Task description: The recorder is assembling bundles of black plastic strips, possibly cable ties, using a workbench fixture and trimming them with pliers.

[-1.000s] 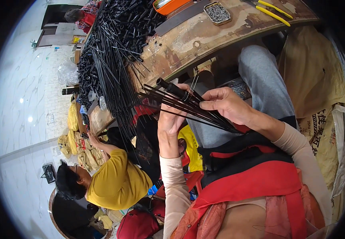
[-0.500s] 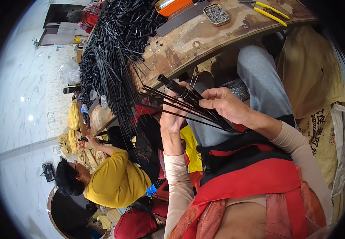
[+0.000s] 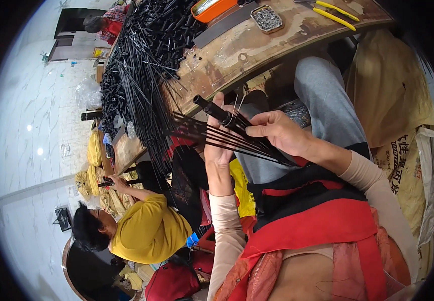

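A black umbrella frame (image 3: 220, 114), a short ribbed tube with several thin black rods fanning from it, is held over my lap. My left hand (image 3: 218, 150) cradles it from behind; its thumb stands up beside the tube and the rods partly cover its fingers. My right hand (image 3: 279, 133) pinches at the rods close to the hub, thumb and index finger pressed together. The rod ends on the left spread loosely, and the opposite ends converge near my red and black apron (image 3: 307, 220). Two thin silvery wires (image 3: 238, 103) stick up behind the tube.
On the wooden table (image 3: 227, 62) lie a heap of black tubes (image 3: 162, 30), a bundle of long black rods (image 3: 144, 95), an orange box (image 3: 212, 10), a tray of small metal parts (image 3: 267, 20) and yellow-handled pliers (image 3: 335, 15). A co-worker in yellow (image 3: 149, 228) sits at left; sacks (image 3: 392, 90) stand at right.
The rods at the left have fanned wider apart, some blurred by motion. The tube has shifted slightly left, and my left thumb now points up beside it. My right hand keeps its pinch.
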